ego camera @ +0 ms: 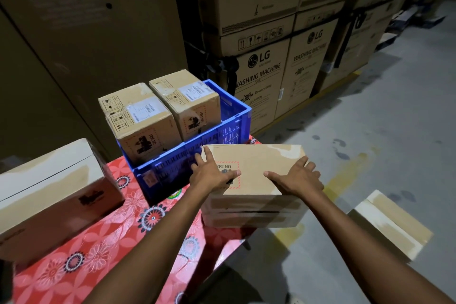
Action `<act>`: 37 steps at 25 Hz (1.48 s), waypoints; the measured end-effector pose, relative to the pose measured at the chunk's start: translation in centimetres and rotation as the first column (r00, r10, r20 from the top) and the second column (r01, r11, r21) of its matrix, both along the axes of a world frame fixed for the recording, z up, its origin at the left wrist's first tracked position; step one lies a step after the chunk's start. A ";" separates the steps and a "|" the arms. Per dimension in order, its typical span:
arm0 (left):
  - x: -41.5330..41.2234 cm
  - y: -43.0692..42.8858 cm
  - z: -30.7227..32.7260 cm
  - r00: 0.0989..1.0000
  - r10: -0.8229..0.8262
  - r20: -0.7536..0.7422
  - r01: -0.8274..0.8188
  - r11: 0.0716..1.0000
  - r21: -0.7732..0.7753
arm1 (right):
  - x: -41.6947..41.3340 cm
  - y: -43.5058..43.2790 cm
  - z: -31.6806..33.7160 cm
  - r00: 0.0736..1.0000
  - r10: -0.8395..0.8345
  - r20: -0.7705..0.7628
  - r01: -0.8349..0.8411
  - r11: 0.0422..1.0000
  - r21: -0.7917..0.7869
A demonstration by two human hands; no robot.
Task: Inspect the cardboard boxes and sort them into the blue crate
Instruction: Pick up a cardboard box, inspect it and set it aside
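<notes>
Cardboard box [256, 159] held beside the blue crate [170, 168].
Left hand [212, 175] and right hand [298, 177] curl fingers over its opposite edges, thumbs flat on top.

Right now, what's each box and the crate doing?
Blue crate: on table, partly filled.
Left crate box: upright, closed.
Right crate box: upright, closed.
Held box: closed, gripped by left hand and right hand.
Table box: closed.
Floor box: closed.
</notes>
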State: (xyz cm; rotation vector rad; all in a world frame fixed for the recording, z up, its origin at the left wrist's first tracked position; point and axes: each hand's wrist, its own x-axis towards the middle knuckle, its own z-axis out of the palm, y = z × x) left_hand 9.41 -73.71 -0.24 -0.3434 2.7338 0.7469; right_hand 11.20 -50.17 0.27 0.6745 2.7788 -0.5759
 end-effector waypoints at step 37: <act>4.1 0.3 0.7 0.890 0.263 -0.372 -0.214 0.962 0.167 | 4.1 -0.1 -1.0 0.900 -0.157 -0.406 0.113 0.985 -0.131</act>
